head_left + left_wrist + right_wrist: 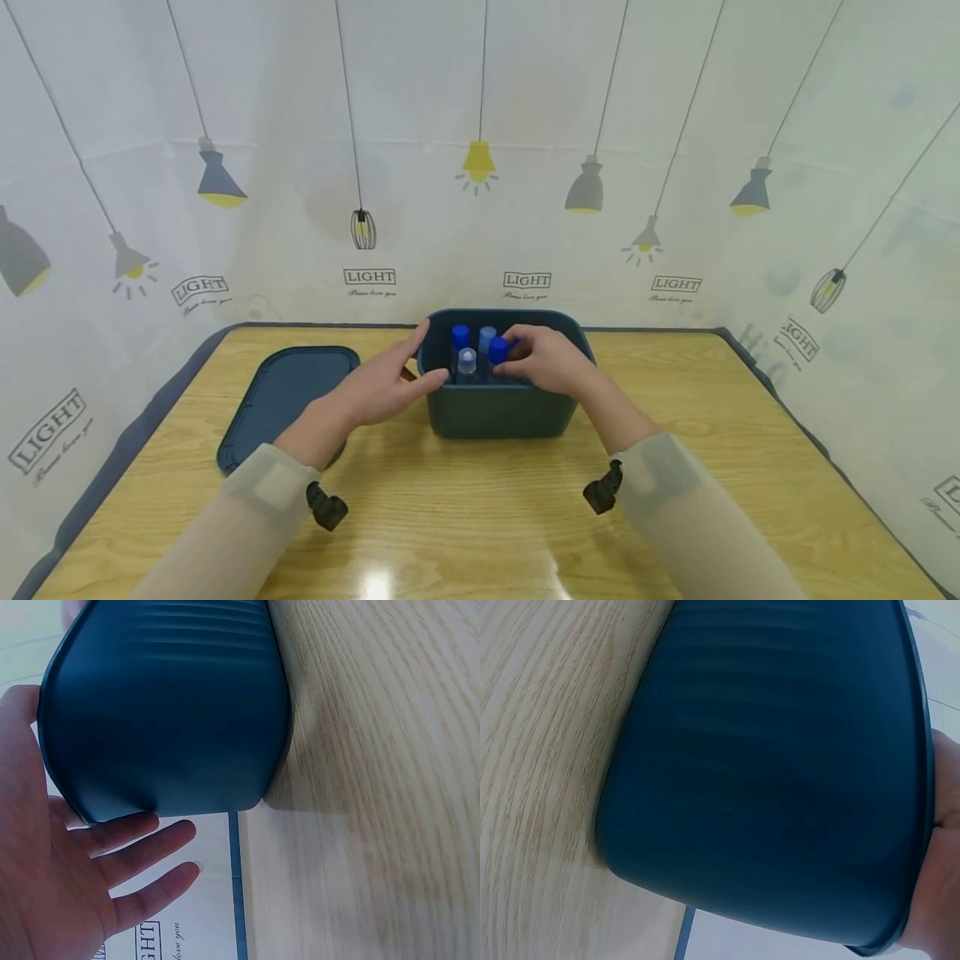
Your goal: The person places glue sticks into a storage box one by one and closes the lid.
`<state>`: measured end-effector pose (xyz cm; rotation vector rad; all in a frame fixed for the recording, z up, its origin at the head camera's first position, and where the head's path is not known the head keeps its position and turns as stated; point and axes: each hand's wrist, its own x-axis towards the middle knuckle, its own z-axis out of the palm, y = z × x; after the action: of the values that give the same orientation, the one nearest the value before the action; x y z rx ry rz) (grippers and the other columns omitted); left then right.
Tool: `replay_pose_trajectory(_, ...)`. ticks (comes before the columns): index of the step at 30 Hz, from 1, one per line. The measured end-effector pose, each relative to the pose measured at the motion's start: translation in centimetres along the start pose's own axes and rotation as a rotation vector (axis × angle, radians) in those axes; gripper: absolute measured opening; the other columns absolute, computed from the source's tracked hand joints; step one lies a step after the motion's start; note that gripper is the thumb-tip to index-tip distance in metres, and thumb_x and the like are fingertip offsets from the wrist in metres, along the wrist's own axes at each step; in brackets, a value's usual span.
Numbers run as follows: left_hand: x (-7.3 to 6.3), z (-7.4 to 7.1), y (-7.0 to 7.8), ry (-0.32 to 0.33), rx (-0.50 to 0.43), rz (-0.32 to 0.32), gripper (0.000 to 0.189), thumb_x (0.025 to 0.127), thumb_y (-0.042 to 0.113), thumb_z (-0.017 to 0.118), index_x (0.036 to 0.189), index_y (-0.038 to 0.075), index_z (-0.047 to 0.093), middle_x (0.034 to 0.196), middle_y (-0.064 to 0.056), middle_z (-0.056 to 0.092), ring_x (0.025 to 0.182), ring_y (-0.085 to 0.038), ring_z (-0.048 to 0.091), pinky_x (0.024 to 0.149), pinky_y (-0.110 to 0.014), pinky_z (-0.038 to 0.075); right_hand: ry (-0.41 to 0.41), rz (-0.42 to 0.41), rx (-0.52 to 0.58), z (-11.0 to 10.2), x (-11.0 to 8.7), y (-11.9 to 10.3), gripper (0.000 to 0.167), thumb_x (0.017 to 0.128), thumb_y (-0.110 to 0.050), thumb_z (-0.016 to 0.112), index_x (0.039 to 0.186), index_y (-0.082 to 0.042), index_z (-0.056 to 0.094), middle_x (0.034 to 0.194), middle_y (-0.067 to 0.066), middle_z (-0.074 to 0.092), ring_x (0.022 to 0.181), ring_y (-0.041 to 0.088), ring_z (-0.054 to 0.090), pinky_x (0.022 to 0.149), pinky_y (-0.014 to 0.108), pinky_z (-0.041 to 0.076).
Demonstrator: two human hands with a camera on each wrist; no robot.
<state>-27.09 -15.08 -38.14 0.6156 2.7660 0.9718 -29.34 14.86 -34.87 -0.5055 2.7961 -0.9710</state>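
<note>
A dark teal bin stands upright at the table's far side. Inside it are several slim bottles: one with a blue cap, one with a paler blue cap and one with a clear top. My right hand reaches over the bin and pinches a blue-capped bottle by its cap; the bin wall hides the lower part. At the bin's left end, my left hand touches the rim with thumb and fingers spread. In the left wrist view, its fingers extend loosely beside the outer wall.
A dark teal lid lies flat on the wooden table, left of the bin. Behind the table hangs a pale cloth printed with lamps. Each sleeve carries a small black wrist camera.
</note>
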Motion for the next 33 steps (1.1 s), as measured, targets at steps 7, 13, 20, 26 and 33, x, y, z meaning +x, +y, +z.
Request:
replay_pose_trajectory(7, 0.0, -0.2, -0.1, 0.003, 0.002, 0.004, 0.103, 0.103, 0.080, 0.051, 0.178, 0.031, 0.000, 0.185, -0.009, 0.020, 0.140, -0.036, 0.064, 0.122, -0.061, 0.047, 0.000, 0.016, -0.042, 0.2, 0.1, -0.4, 0.040, 0.101, -0.032, 0.081, 0.136, -0.013, 0.073, 0.121, 0.007, 0.081, 0.112, 0.024, 0.075, 0.099, 0.046, 0.062)
replay_pose_trajectory(13, -0.1, -0.5, 0.0, 0.001, -0.005, 0.002, 0.103, 0.104, 0.079, 0.051, 0.178, 0.032, 0.000, 0.185, -0.008, 0.020, 0.140, -0.036, 0.065, 0.121, -0.061, 0.048, -0.022, 0.021, -0.018, 0.1, 0.3, -0.6, 0.039, 0.103, -0.029, 0.079, 0.137, -0.011, 0.072, 0.119, 0.009, 0.080, 0.097, 0.019, 0.077, 0.088, 0.039, 0.064)
replay_pose_trajectory(20, -0.1, -0.6, -0.1, 0.001, -0.002, 0.002, 0.103, 0.104, 0.079, 0.051, 0.178, 0.031, -0.001, 0.185, -0.008, 0.020, 0.141, -0.036, 0.064, 0.122, -0.062, 0.046, -0.029, 0.041, 0.007, 0.1, 0.4, -0.7, 0.039, 0.104, -0.027, 0.078, 0.138, -0.009, 0.071, 0.119, 0.010, 0.080, 0.094, 0.019, 0.078, 0.088, 0.039, 0.065)
replay_pose_trajectory(26, -0.2, -0.4, -0.1, 0.006, -0.003, 0.004, 0.102, 0.104, 0.078, 0.052, 0.179, 0.030, 0.000, 0.185, -0.008, 0.019, 0.142, -0.037, 0.063, 0.124, -0.062, 0.044, -0.016, 0.042, 0.014, 0.2, 0.4, -0.5, 0.037, 0.103, -0.027, 0.080, 0.135, -0.011, 0.072, 0.115, 0.007, 0.080, 0.092, 0.017, 0.077, 0.088, 0.040, 0.065)
replay_pose_trajectory(33, 0.0, 0.0, -0.2, 0.002, -0.003, 0.015, 0.101, 0.104, 0.078, 0.051, 0.179, 0.030, 0.001, 0.184, -0.008, 0.021, 0.140, -0.035, 0.064, 0.123, -0.060, 0.046, 0.057, 0.012, -0.001, -0.6, -0.6, -0.3, 0.034, 0.100, -0.035, 0.082, 0.128, -0.018, 0.076, 0.112, 0.001, 0.081, 0.099, 0.019, 0.076, 0.089, 0.043, 0.064)
